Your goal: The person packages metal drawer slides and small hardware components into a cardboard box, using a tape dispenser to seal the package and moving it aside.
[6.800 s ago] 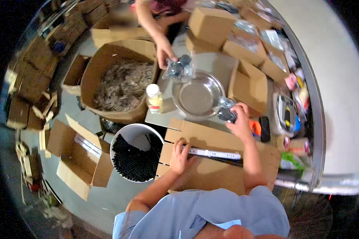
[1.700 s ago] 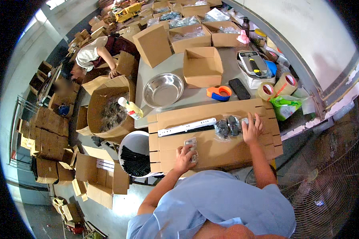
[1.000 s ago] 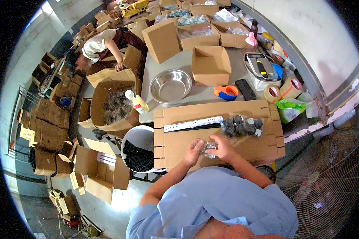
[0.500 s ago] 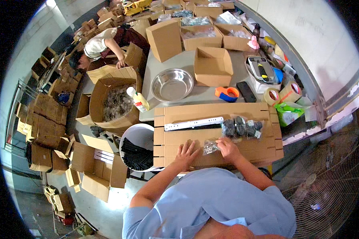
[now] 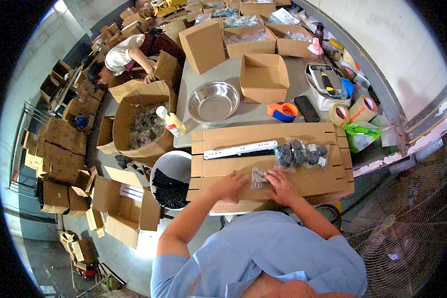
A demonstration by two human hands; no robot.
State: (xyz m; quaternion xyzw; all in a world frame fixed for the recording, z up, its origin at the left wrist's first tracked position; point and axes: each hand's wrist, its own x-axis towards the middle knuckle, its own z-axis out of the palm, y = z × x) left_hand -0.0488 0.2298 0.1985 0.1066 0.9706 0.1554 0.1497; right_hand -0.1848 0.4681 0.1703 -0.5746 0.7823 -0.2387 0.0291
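On a flat cardboard piece [image 5: 218, 187] lie a pair of slim rails, one white [image 5: 241, 149] and one black beneath it. To their right is a clear bag of black round parts [image 5: 299, 153]. A small clear bag of metal hardware [image 5: 259, 177] lies nearer to me. My right hand [image 5: 283, 188] rests its fingertips on that bag's right edge, fingers fanned out. My left hand [image 5: 227, 186] is over the cardboard's near part, left of the small bag. It holds nothing that I can see, and its loosely extended fingers are somewhat blurred.
Behind the cardboard are a steel bowl [image 5: 213, 102], an open box [image 5: 264, 79], an orange-and-blue tape dispenser [image 5: 282, 112], a black phone [image 5: 307, 109] and tape rolls [image 5: 339, 114]. A bucket of black rods [image 5: 172, 182] stands left. Farther left, a person [image 5: 126, 53] bends over boxes. A fan [image 5: 392, 233] stands right.
My left hand has lifted from lying flat and shifted slightly. My right hand's fingers have spread from a pinch at the small bag. The view has tilted a little.
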